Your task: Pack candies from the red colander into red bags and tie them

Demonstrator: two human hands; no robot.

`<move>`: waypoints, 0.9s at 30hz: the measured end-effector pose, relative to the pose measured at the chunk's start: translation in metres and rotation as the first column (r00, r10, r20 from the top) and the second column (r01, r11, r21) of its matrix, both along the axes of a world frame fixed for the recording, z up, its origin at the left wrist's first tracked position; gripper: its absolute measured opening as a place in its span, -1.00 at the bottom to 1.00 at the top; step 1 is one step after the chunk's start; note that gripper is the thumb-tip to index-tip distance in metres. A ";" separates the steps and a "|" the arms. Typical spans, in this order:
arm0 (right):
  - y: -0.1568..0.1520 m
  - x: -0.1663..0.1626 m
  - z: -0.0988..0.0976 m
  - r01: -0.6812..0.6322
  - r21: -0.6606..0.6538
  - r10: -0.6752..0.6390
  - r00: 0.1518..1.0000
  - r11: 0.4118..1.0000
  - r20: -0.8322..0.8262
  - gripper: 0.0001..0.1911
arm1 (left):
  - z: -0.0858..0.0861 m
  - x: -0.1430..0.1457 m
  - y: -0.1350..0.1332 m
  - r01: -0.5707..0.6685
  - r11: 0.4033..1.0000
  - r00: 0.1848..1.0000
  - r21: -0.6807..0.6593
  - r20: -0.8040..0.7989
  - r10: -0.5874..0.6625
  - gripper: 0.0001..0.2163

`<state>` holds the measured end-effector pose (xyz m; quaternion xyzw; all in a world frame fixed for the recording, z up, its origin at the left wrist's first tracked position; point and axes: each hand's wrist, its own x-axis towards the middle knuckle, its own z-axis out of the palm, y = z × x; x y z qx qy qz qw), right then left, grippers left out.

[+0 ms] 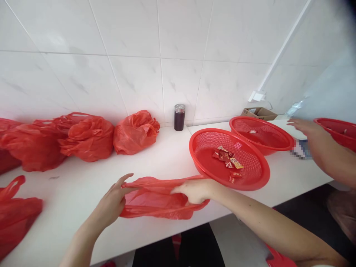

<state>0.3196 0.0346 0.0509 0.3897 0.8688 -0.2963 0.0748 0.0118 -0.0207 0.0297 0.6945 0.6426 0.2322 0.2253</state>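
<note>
Red thin plastic forms the bag nearest the viewer, its mouth spread wide between the two hands. At its left end is the left hand, index finger raised clear, another finger stretched along the rim and the rest bent against the plastic; whether they pinch it I cannot tell. The right hand reaches into the mouth from the other end, thumb pointing towards the left fingers; its remaining fingertips are hidden, so I cannot tell whether they grasp anything. Under both sets of fingers is a white table.

Well left of the left fingers, another red bag lies with its handle loop up. Just beyond the right fingers, a perforated red basket holds a few small wrapped packets, mostly red.

Farther off, beyond the left fingers, stuffed red bags line the wall. A dark tumbler with a silvery lid stands upright beyond the gap between the hands. Beyond the right fingers come a second basket, a co-worker's hand beside it, and an open carton behind.
</note>
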 end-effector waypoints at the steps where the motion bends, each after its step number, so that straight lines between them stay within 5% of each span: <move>1: 0.005 0.001 0.000 -0.022 -0.036 0.021 1.000 0.999 -0.012 -0.31 | 0.005 0.000 -0.004 0.030 0.999 0.993 -0.037 0.117 -0.025 -0.50; 4: 0.017 -0.002 -0.005 0.054 -0.025 -0.055 0.998 0.998 -0.032 -0.30 | 0.011 0.008 -0.015 0.070 0.990 0.948 -0.124 0.318 -0.027 -0.51; 9: 0.002 -0.012 -0.008 0.097 0.055 -0.098 0.995 0.994 0.018 0.07 | 0.003 0.021 -0.019 0.072 0.985 0.937 -0.158 0.349 -0.013 -0.44; 14: -0.015 0.010 0.061 -0.077 0.009 0.074 0.922 0.997 -0.380 -0.29 | -0.004 0.031 -0.014 0.079 0.987 0.913 -0.142 0.407 -0.014 -0.41; 17: 0.027 0.063 0.085 0.161 0.120 -0.101 0.910 0.980 -0.401 -0.38 | -0.003 0.037 -0.011 0.098 0.985 0.909 -0.141 0.416 -0.031 -0.40; 19: 0.067 0.108 0.076 0.398 0.218 -0.349 0.908 0.891 -0.232 -0.29 | -0.002 0.040 -0.009 0.127 0.980 0.899 -0.155 0.436 -0.048 -0.39; 21: 0.101 0.148 0.054 0.531 0.176 -0.543 0.840 0.829 0.022 -0.08 | -0.004 0.042 -0.007 0.157 0.974 0.886 -0.165 0.458 -0.065 -0.40; 24: 0.127 0.179 0.020 0.575 0.131 -0.588 0.801 0.808 0.108 -0.01 | -0.015 0.042 -0.005 0.174 0.972 0.877 -0.156 0.474 -0.081 -0.42; 27: 0.131 0.178 -0.002 0.551 0.113 -0.561 0.823 0.827 0.091 -0.18 | -0.028 0.040 -0.002 0.175 0.971 0.880 -0.163 0.469 -0.080 -0.42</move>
